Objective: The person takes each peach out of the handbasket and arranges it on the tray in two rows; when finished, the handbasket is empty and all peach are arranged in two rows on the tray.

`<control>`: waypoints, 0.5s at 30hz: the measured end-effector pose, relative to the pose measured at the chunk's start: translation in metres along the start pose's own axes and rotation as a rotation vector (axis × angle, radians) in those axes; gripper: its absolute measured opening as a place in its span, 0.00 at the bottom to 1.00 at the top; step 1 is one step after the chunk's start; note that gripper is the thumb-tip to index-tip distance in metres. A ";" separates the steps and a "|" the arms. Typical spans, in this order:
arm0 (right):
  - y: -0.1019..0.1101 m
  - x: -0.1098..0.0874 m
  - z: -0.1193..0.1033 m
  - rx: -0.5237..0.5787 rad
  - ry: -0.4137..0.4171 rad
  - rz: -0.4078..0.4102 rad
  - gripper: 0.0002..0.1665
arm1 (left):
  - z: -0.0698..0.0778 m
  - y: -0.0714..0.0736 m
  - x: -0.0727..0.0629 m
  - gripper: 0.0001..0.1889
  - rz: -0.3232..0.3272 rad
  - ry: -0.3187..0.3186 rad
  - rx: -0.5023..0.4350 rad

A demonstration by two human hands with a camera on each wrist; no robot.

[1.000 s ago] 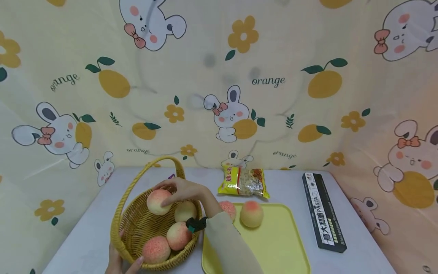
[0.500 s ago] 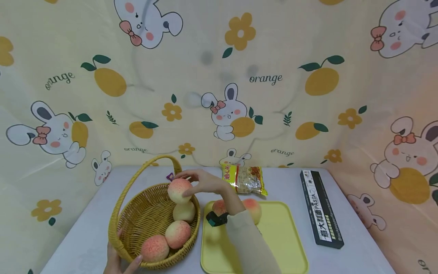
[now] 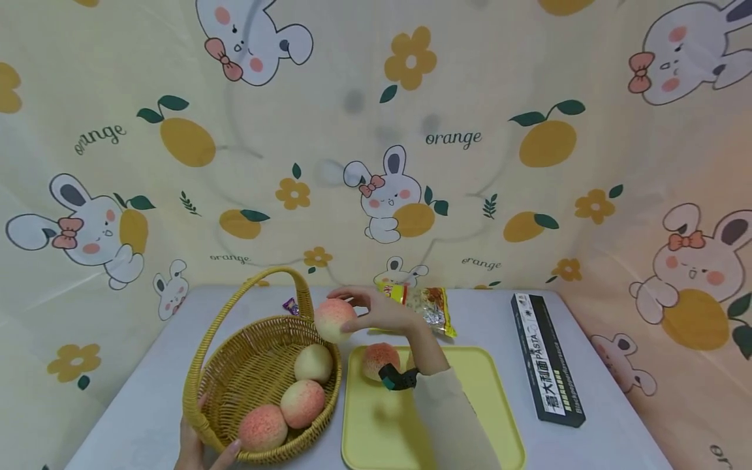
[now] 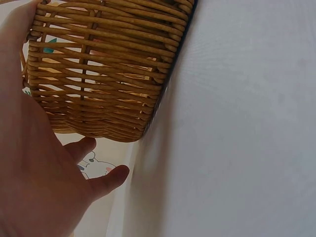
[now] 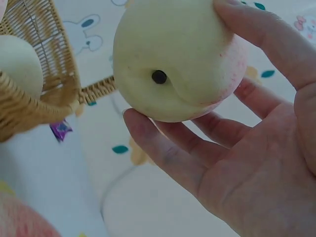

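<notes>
Between the thumb and fingers of my right hand (image 3: 384,312) is a pink-and-cream peach (image 3: 331,320), raised by the basket's back right rim. Seen from the right wrist, its pale end (image 5: 170,59) shows a small dark dot. My left hand (image 3: 196,450) holds the wicker basket (image 3: 249,372) at the near left, thumb over the rim beside the handle's base. From the left wrist, other fingers (image 4: 111,181) reach along the outside of the basket wall (image 4: 103,69). Inside lie a pale peach (image 3: 313,363) and two pinker peaches (image 3: 263,427), along the right and near side.
A yellow tray (image 3: 376,450) right of the basket bears a pink peach (image 3: 380,361) and another mostly hidden behind my right wrist. Farther back lies a bag of pasta (image 3: 431,308), partly covered by the hand. A black pasta box (image 3: 546,362) lies far right; a purple-wrapped candy (image 3: 290,305) is behind the basket.
My right hand has carried the peach rightward, from over the basket's inside to its back right rim. The left hand stays on the basket.
</notes>
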State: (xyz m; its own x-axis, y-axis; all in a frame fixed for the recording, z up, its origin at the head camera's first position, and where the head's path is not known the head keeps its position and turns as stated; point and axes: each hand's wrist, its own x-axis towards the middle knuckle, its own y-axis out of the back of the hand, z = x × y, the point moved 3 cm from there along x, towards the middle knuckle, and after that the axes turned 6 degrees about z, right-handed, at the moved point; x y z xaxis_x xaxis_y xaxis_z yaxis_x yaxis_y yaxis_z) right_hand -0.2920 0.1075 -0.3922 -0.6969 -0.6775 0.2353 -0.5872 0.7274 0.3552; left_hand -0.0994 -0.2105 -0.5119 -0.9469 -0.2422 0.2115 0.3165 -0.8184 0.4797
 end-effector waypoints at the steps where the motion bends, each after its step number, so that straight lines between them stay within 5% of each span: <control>1: 0.003 -0.004 0.000 0.008 -0.006 0.011 0.34 | 0.000 0.000 0.000 0.56 0.002 -0.006 -0.004; 15: 0.052 -0.069 0.019 0.099 -0.092 0.166 0.35 | 0.001 -0.001 0.000 0.55 0.046 -0.064 -0.040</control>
State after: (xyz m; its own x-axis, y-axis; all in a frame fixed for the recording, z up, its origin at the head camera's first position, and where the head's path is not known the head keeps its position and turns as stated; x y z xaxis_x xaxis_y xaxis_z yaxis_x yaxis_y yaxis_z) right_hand -0.2819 0.1946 -0.4069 -0.8195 -0.5377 0.1981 -0.4953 0.8386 0.2269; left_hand -0.0996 -0.2086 -0.5115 -0.9256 -0.2470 0.2870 0.3555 -0.8277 0.4342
